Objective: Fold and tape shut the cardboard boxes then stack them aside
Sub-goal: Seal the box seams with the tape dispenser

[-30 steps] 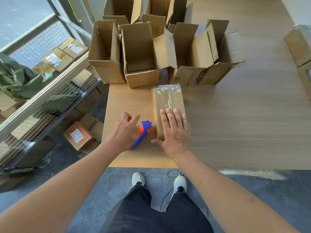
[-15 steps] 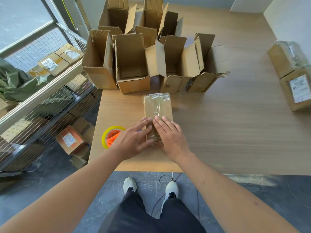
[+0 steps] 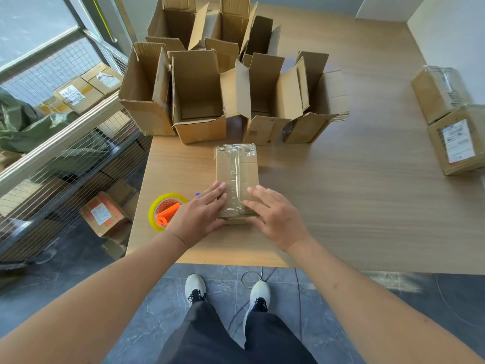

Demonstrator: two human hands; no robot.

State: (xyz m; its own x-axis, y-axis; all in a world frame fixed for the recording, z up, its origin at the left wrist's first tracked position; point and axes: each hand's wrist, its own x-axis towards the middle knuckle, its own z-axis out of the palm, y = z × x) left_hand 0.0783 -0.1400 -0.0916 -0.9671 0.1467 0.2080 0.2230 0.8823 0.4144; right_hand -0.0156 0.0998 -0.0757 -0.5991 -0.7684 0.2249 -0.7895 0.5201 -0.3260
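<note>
Both hands lie flat, fingers straight, on the taped box (image 3: 237, 177) near the table (image 3: 367, 206) edge: left hand (image 3: 198, 216) and right hand (image 3: 275, 216) either side of its seam. The left hand hides part of the tape gun (image 3: 165, 212).

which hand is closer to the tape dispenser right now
Left. The left hand lies right beside the tape dispenser, fingers flat on the taped box. The right hand rests on the box's far side, away from the dispenser.
</note>
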